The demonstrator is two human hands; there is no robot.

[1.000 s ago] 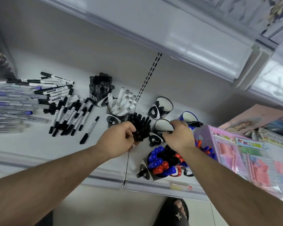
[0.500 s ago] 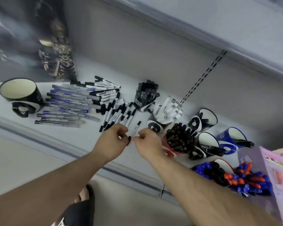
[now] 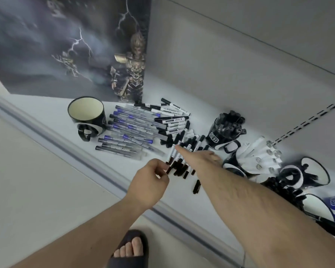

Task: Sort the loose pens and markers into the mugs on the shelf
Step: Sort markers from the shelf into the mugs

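The loose black-capped markers (image 3: 179,149) lie in a rough fan on the white shelf (image 3: 46,120), just beside the clear blue pens (image 3: 128,132), so each kind can be gathered apart from the other. The left hand (image 3: 149,182) has its fingers (image 3: 163,177) curled and pinching the dark end of one marker at the near edge of the heap, probably to lift it clear. The right hand (image 3: 199,158) reaches flat over the same heap, forefinger stretched out onto a marker, the other fingers loosely bent; it seems to be steadying or picking out the next one.

An empty black mug (image 3: 87,115) stands to the left of the pens, a likely home for them. To the right, a mug of black markers (image 3: 225,130) and a mug of white pens (image 3: 253,157) are already packed, with more mugs beyond. The right forearm crosses in front of these, hiding part of the heap. A poster (image 3: 66,45) leans behind. A sandalled foot (image 3: 131,250) shows below.
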